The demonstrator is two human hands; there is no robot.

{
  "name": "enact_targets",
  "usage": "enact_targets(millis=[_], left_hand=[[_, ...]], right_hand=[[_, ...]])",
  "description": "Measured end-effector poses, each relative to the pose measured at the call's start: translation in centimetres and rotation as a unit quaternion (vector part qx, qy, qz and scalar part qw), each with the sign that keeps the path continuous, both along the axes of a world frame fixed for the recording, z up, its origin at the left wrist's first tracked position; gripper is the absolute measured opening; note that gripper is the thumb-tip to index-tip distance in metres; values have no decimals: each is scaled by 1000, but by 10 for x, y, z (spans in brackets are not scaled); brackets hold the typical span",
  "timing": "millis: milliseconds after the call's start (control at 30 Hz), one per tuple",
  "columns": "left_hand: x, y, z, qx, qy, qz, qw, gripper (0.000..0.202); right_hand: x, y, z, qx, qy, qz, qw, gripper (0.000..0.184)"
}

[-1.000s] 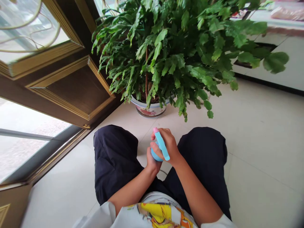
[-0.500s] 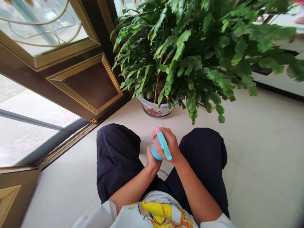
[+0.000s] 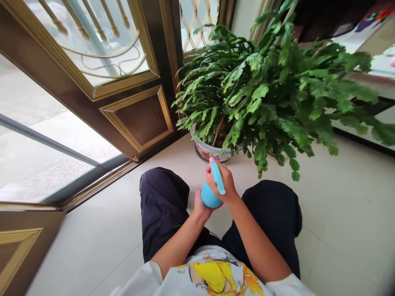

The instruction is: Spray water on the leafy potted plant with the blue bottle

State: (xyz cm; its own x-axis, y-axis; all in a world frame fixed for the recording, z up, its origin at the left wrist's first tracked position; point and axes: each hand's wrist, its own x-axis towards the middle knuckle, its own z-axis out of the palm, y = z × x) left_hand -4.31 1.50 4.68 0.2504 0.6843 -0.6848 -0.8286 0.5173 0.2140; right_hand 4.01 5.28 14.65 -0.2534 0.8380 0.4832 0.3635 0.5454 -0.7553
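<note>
Between my knees I hold a light blue spray bottle with a pink nozzle tip. My left hand cups the bottle's body from the left and below. Around the neck and trigger under the spray head, my right hand is closed; the trigger itself is hidden by its fingers. The nozzle points forward, toward a leafy potted plant with flat, segmented green stems. That plant grows in a white pot with a floral pattern and a blue rim, standing on the floor just beyond my hands.
A brown door with gold trim and a glass pane stands at the left. Beside it lies a doorway threshold with bright ground outside. Pale tiles cover the floor. Long plant stems hang out to the right over the tiles.
The view has shifted, so the plant and door appear further right. My hands have raised and tilted the spray bottle, and more of its round body shows. Both hands keep their hold.
</note>
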Motion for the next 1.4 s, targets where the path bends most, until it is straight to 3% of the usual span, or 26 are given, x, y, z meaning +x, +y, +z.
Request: enact_targets(millis=[200,633,1400], left_hand=[[-24,17,16,-62,69,-12,996,36],[-30,38,54,-8,110,-19,994,32],[15,39,59,4,129,-89,988,41]], right_hand=[[-16,19,16,-16,60,-13,998,2],[-13,32,38,36,79,-36,996,2],[42,8,43,77,97,-125,984,7]])
